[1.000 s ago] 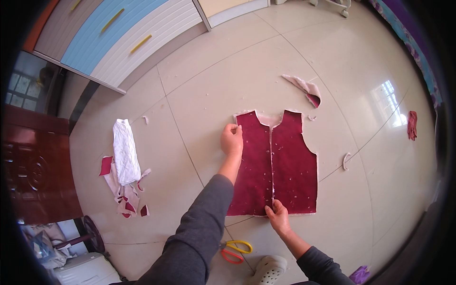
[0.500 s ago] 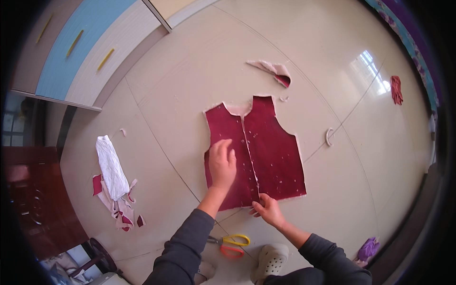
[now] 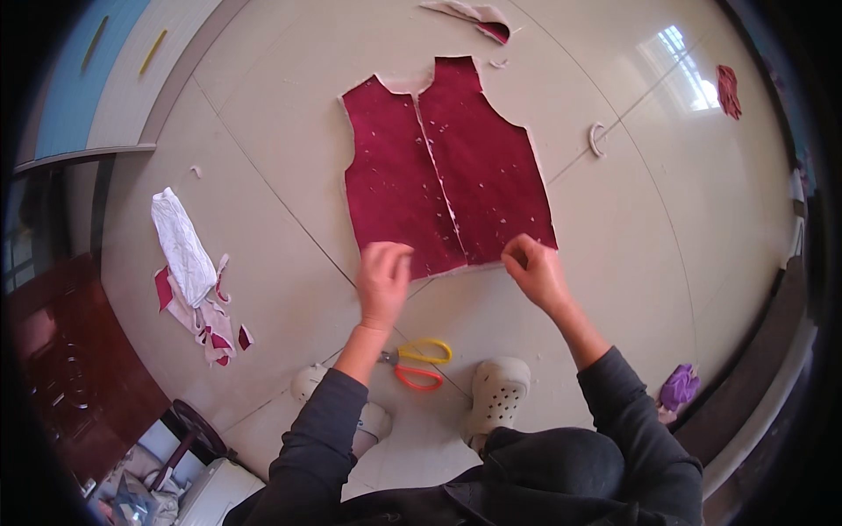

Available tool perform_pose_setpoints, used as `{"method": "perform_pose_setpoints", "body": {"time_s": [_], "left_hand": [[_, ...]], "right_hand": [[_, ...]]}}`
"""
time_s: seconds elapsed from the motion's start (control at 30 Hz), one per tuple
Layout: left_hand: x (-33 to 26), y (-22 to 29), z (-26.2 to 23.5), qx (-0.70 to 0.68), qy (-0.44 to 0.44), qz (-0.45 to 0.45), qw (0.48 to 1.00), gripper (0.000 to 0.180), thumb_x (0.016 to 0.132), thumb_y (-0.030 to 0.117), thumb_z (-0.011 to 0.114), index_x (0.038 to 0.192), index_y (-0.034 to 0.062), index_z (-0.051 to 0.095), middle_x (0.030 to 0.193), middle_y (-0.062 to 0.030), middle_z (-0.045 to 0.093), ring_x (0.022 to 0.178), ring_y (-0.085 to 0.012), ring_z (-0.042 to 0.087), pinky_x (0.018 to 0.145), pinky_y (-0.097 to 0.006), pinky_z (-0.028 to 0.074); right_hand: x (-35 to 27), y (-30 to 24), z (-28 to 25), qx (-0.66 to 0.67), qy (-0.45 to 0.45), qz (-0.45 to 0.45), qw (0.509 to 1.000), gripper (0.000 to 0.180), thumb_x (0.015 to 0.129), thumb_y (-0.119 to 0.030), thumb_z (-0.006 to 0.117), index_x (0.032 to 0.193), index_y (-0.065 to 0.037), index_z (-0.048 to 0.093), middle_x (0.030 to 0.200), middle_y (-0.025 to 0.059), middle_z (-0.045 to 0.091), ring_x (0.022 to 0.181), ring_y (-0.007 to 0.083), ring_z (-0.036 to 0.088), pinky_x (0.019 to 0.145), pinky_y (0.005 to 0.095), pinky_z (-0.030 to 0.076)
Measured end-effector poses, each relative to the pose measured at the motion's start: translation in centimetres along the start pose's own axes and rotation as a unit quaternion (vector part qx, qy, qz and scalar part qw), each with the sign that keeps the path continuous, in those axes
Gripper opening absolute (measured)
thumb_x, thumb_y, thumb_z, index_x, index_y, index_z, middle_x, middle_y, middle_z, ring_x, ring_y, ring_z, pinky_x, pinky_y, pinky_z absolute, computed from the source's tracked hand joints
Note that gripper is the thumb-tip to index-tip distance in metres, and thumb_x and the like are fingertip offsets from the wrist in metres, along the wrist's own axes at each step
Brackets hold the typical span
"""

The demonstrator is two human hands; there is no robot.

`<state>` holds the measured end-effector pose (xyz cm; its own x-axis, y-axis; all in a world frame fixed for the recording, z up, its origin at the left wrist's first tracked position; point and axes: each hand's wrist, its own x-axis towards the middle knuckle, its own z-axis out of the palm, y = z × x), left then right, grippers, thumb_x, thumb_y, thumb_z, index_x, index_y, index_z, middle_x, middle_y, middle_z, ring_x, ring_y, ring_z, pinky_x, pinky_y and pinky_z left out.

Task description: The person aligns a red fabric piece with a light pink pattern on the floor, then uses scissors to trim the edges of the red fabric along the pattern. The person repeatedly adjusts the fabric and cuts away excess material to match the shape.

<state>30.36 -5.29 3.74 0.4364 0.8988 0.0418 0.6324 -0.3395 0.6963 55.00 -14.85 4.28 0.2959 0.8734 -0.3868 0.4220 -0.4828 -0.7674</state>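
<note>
pale tiled floor point(image 3: 289, 105) stretches past both hands, and just beyond them lies a maroon garment piece point(image 3: 474, 167), its near left corner hidden by the left hand point(image 3: 383, 280), slightly blurred with fingers loosely curled, while the right hand point(image 3: 535, 273) bends thumb and forefinger close together at the hem; whether either has hold of cloth i cannot tell. on the near side of the hands, scissors point(image 3: 403, 354) lie with blades partly behind the left forearm point(image 3: 355, 355), which also blocks a clog point(image 3: 309, 383); well left of the left hand, white cloth point(image 3: 182, 245) overlaps scraps point(image 3: 216, 331)
</note>
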Motion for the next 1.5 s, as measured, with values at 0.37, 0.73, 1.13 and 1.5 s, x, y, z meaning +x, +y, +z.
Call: {"method": "perform_pose_setpoints", "body": {"time_s": [0.37,0.73,1.13,1.5], "left_hand": [[0.7,2.0,2.1,0.133,-0.052,0.160,0.977,0.013,0.076,0.005,0.059,0.088,0.0105,0.061,0.085,-0.0028,0.055,0.084,-0.0240,0.055,0.076,-0.038,0.046],[0.5,1.2,2.3,0.152,-0.120,0.185,0.963,0.011,0.076,0.006,0.060,0.087,0.0102,0.061,0.083,-0.0052,0.055,0.085,-0.0245,0.056,0.078,-0.038,0.045],[1.6,2.2,0.5,0.116,-0.149,0.180,0.965,0.016,0.076,0.004,0.060,0.091,0.0096,0.063,0.084,-0.0064,0.055,0.085,-0.0261,0.056,0.076,-0.039,0.045],[1.0,1.5,0.9,0.085,-0.151,0.142,0.975,0.020,0.074,0.000,0.062,0.093,0.0088,0.063,0.088,-0.0063,0.056,0.087,-0.0264,0.057,0.076,-0.040,0.047]], "right_hand": [[3.0,1.3,2.1,-0.179,0.030,-0.274,0.944,0.017,0.071,-0.006,0.064,0.087,-0.012,0.062,0.087,0.0032,0.056,0.086,0.0234,0.055,0.076,0.0350,0.045],[2.3,0.4,2.5,-0.249,0.021,-0.363,0.898,0.018,0.073,-0.008,0.060,0.091,-0.011,0.063,0.088,0.0031,0.055,0.087,0.0204,0.055,0.077,0.0322,0.044],[2.5,0.9,3.8,-0.242,-0.006,-0.370,0.897,0.015,0.072,-0.011,0.059,0.087,-0.011,0.062,0.085,0.0032,0.054,0.084,0.0201,0.054,0.076,0.0318,0.044],[2.1,-0.3,3.2,-0.055,0.042,-0.248,0.966,0.013,0.073,-0.005,0.063,0.085,-0.008,0.062,0.085,0.0057,0.057,0.084,0.0230,0.058,0.073,0.0350,0.048]]}}
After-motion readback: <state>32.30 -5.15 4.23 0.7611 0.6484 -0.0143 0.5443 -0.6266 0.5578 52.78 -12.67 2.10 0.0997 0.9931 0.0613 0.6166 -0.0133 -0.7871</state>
